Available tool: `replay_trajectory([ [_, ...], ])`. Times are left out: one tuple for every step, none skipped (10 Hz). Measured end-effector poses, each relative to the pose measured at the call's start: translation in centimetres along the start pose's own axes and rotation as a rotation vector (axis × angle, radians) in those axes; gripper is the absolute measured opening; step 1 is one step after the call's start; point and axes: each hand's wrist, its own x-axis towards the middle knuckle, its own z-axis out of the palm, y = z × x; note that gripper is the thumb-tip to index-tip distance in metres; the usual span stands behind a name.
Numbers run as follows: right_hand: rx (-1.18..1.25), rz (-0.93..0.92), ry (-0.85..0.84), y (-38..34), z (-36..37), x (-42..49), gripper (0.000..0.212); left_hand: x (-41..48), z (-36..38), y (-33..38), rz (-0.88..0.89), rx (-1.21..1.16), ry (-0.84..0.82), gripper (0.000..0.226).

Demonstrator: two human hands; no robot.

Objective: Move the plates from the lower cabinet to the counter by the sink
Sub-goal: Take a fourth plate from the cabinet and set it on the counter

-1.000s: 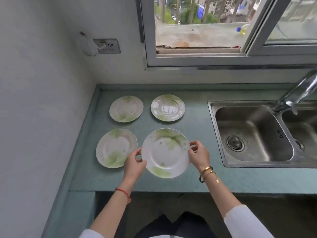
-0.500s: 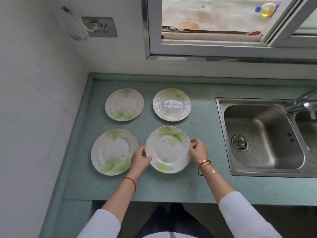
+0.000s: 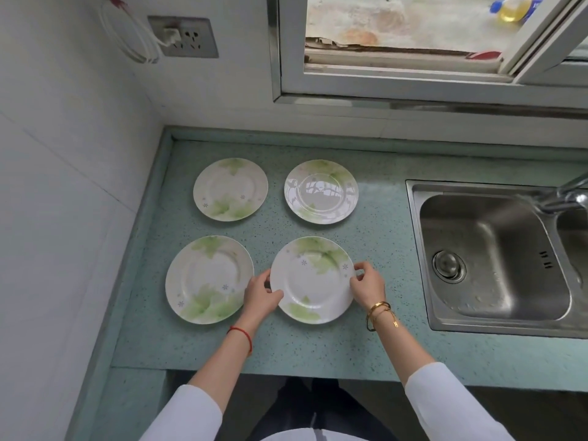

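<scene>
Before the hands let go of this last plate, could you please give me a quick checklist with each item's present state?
1. Front right plate flat on the counter: cannot tell; both hands are on its rim.
2. Left hand and right hand free to pull back: ok.
3. Clear of the front left plate: ok, a gap shows.
4. Clear of the sink: ok.
5. Back from the counter's front edge: ok.
6. Four plates laid out, none stacked: ok.

Far left on the wall I see a grey metal wall socket point(image 3: 183, 37) with a white plug and looped cord point(image 3: 133, 39). Far right, a yellow plastic bottle with blue cap point(image 3: 513, 7) lies outside the aluminium-framed window point(image 3: 413, 87).
</scene>
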Motion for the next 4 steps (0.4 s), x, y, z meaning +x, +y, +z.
replay_trajectory([
  [0.024, -0.003, -0.007, 0.2, 0.0, 0.2, 0.034, 0.0, 0.1, 0.1, 0.009, 0.002, 0.008, 0.052],
  [0.029, -0.005, -0.014, 0.3, -0.2, 0.0, 0.036, -0.2, 0.1, 0.4, 0.019, 0.012, 0.002, 0.053],
  [0.039, -0.023, -0.024, 0.6, -0.3, -0.2, 0.037, -0.6, 0.2, 0.3, 0.037, 0.009, 0.001, 0.051],
  [0.07, -0.026, -0.001, 0.5, -0.8, -0.9, 0.04, -1.1, 0.3, 0.0, 0.064, 0.027, 0.024, 0.051],
])
